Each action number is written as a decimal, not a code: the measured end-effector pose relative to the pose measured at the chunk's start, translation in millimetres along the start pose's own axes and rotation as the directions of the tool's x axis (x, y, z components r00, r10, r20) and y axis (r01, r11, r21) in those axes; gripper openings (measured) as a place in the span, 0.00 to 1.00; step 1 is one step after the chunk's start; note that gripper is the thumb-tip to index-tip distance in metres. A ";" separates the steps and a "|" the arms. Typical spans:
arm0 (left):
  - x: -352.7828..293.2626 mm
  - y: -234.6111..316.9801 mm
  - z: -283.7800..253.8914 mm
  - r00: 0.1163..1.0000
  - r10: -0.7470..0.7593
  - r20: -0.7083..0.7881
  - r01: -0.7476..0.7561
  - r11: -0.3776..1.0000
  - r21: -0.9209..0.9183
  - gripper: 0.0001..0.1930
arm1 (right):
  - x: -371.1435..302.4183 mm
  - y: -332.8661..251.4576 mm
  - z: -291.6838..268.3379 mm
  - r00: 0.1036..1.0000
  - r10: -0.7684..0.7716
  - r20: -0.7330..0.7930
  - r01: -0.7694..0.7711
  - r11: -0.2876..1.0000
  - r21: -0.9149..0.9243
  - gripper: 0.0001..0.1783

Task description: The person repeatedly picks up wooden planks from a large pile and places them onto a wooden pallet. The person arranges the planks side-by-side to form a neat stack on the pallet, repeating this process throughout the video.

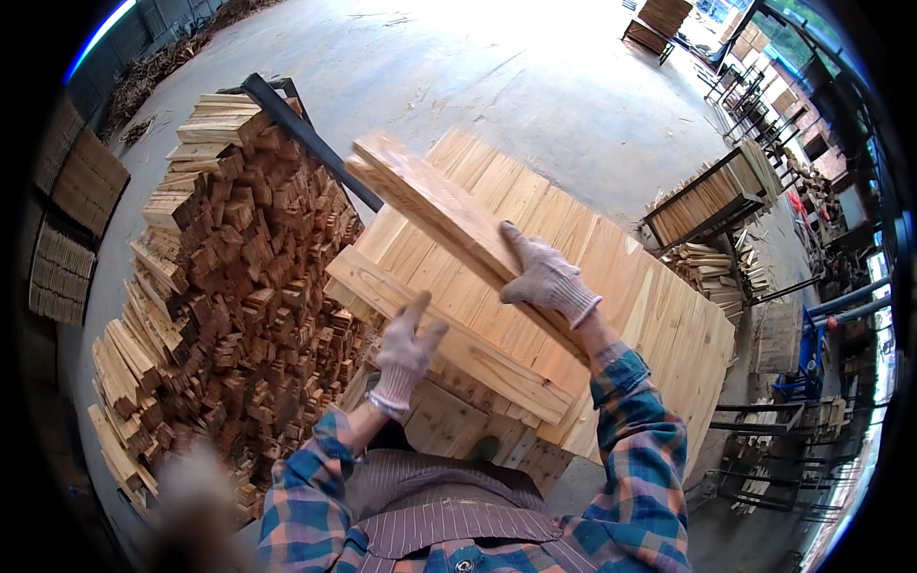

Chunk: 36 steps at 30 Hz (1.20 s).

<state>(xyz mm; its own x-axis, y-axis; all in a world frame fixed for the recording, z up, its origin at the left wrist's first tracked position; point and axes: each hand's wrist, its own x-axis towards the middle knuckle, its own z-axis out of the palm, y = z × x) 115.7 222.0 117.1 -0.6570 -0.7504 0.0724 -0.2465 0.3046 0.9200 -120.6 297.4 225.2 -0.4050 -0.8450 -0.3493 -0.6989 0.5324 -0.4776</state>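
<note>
A grey concrete floor (535,86) spreads under everything. On the person's left rises a big heap of short wood pieces (258,258), their cut ends facing the person; a black metal frame (310,138) edges its far end, and how far it encloses the heap is hidden. In front of the person, pale planks lie side by side in a broad, flat layer (669,334). Off to the right, a dark metal rack (726,212) holds boards packed in a row, with loose sticks (702,272) near its base.

A long plank bundle (430,205), apparently more than one piece thick, slants above the layer, its far end blurred. A loose plank (497,358) lies across the near part of the layer. The gloved right hand (549,277) is clamped on the bundle, thumb on one side and fingers on the other. The gloved left hand (409,349) has its fingers apart over the loose plank; whether they touch it, I cannot tell.
</note>
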 end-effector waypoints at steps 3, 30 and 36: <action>82.0 -27.9 20.8 0.992 0.121 0.035 -0.123 0.870 0.477 0.38 | 38.9 104.0 17.7 0.989 0.120 -0.087 -0.143 0.924 -0.354 0.60; 125.2 -55.7 42.1 0.954 -0.029 0.298 -0.248 0.481 0.841 0.39 | 226.1 147.0 -33.6 0.988 0.074 -0.133 -0.121 0.913 -0.390 0.51; 127.1 -52.2 49.7 0.957 -0.014 0.289 -0.249 0.470 0.847 0.38 | 216.6 154.8 -36.9 0.972 0.021 -0.234 -0.100 0.938 -0.332 0.45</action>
<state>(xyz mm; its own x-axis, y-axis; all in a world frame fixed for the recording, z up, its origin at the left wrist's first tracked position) 9.6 139.8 59.1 -0.8312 -0.5532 -0.0552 -0.5559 0.8265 0.0883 -338.3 194.9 105.4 -0.5463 -0.8220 -0.1609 -0.8106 0.5672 -0.1454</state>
